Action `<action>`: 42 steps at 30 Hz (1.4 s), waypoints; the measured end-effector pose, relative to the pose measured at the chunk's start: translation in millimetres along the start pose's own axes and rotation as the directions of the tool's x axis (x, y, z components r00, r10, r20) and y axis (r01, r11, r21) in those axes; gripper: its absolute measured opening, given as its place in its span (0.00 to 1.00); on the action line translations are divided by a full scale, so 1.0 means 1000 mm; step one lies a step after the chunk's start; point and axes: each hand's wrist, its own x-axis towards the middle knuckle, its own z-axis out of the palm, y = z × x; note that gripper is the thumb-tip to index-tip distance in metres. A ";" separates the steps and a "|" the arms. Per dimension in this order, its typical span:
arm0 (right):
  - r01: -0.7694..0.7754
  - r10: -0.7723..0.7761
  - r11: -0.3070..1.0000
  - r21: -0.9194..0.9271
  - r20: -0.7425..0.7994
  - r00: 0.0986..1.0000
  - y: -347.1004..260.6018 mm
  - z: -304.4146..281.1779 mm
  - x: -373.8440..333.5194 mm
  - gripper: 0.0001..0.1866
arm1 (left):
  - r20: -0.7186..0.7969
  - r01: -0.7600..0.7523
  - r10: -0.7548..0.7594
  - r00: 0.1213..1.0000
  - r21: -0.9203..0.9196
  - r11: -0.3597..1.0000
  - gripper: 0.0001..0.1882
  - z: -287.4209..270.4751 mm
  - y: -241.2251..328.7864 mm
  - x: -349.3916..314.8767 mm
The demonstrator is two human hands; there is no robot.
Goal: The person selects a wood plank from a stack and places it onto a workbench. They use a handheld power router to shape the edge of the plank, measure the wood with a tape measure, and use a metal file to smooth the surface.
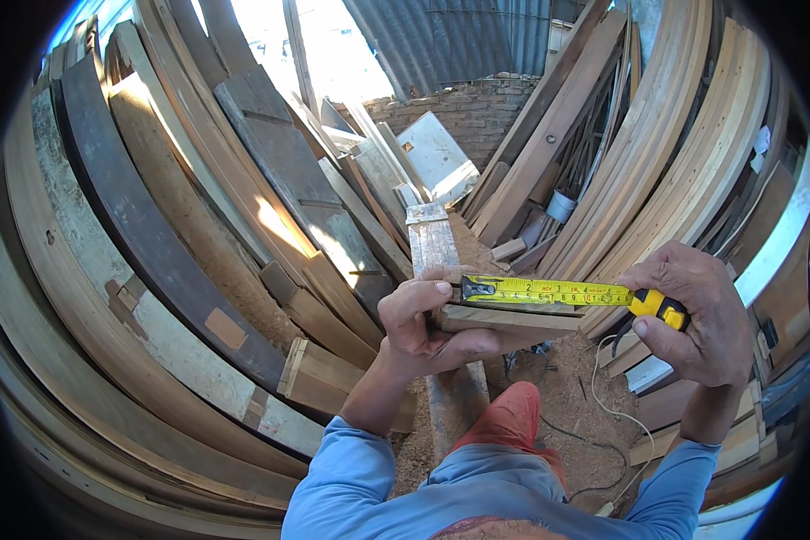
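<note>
A yellow tape measure [661, 310] with black trim is in my right hand [713, 315], my fingers and thumb closed around its case. Its yellow blade [549, 291] is drawn out to the left and lies across a piece of wood [513, 320] held in front of me. At the blade's hooked end, my left hand [412, 322] is closed on the left end of the wood. The left index finger is beside the hook, and the thumb lies along the wood's near side. Part of the wood's right end is hidden behind the blade.
Long boards [144, 270] lean in rows on my left, and more planks [648, 153] lean on the right. A narrow, worn plank [434, 243] runs away below my hands. A pale cable [616, 409] crosses the sawdust-covered floor [571, 396]. A small bucket [562, 207] stands among the offcuts.
</note>
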 end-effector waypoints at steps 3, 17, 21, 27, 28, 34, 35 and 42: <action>0.009 -0.009 1.000 -0.005 -0.017 1.000 0.002 0.001 -0.003 0.21 | 0.014 0.054 -0.054 0.998 -0.050 0.997 0.43 0.001 0.004 0.003; -0.027 0.028 0.999 0.036 -0.026 0.999 0.003 0.001 -0.008 0.22 | 0.008 0.013 -0.014 1.000 0.097 0.995 0.42 0.007 0.007 0.008; -0.029 0.031 0.998 0.061 -0.041 0.999 0.007 0.002 -0.012 0.23 | 0.036 0.001 -0.004 0.999 0.107 0.994 0.42 0.009 0.008 0.013; -0.028 0.032 0.997 0.069 -0.045 0.998 0.009 -0.002 -0.016 0.22 | -0.007 0.036 -0.035 0.999 0.034 0.999 0.48 0.016 0.007 0.010; -0.023 0.027 0.997 0.068 -0.047 0.999 0.010 -0.003 -0.016 0.22 | -0.033 0.041 -0.040 0.999 0.025 0.999 0.49 0.018 0.007 0.008; -0.042 0.044 0.998 0.037 -0.043 0.998 0.011 -0.005 -0.017 0.21 | 0.037 0.053 -0.053 0.998 0.001 0.999 0.49 0.016 0.006 0.010; -0.033 0.035 0.999 0.037 -0.048 0.998 0.012 -0.005 -0.018 0.21 | 0.032 0.063 -0.064 0.997 0.013 0.998 0.49 0.016 0.007 0.007; -0.021 0.023 0.998 0.053 -0.036 0.999 0.013 -0.004 -0.016 0.21 | 0.036 0.104 -0.104 0.994 0.018 0.994 0.49 0.014 0.010 0.005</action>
